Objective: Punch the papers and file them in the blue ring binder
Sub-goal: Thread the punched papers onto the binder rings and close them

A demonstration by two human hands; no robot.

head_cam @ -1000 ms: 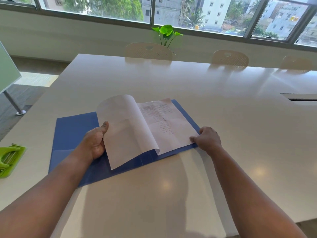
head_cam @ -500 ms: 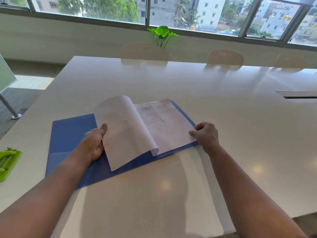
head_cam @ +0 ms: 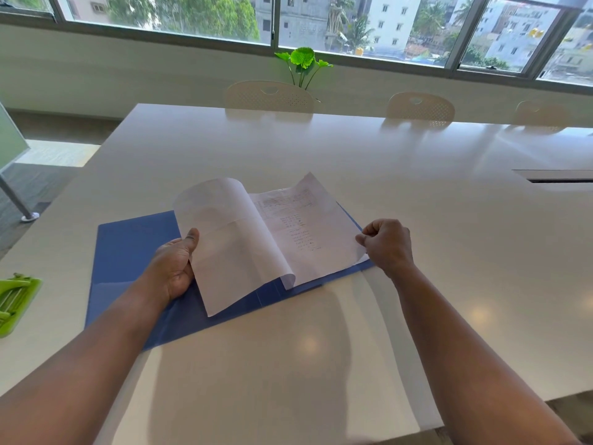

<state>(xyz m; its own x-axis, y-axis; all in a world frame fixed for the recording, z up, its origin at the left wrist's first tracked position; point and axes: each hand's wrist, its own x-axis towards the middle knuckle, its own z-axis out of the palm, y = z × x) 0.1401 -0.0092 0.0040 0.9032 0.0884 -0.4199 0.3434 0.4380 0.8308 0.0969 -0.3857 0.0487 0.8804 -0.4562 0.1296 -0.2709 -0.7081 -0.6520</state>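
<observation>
Table (head_cam: 417, 220), white, glossy, carried all. Blue ring binder (head_cam: 134, 252) lay open flat near front edge. Papers (head_cam: 288, 232) rested on binder: blank sheets curled leftward, printed sheet beneath, far corner lifted. Left hand (head_cam: 175, 264) gripped curled sheets, thumb on top. Right hand (head_cam: 388, 245) pinched printed sheet's right edge, fingers curled. Green hole punch (head_cam: 16, 303) sat at left edge, well apart.

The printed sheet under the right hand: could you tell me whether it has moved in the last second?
Yes. The right hand pinches the printed sheet and its far corner has lifted off the blue binder, which lies flat.
</observation>
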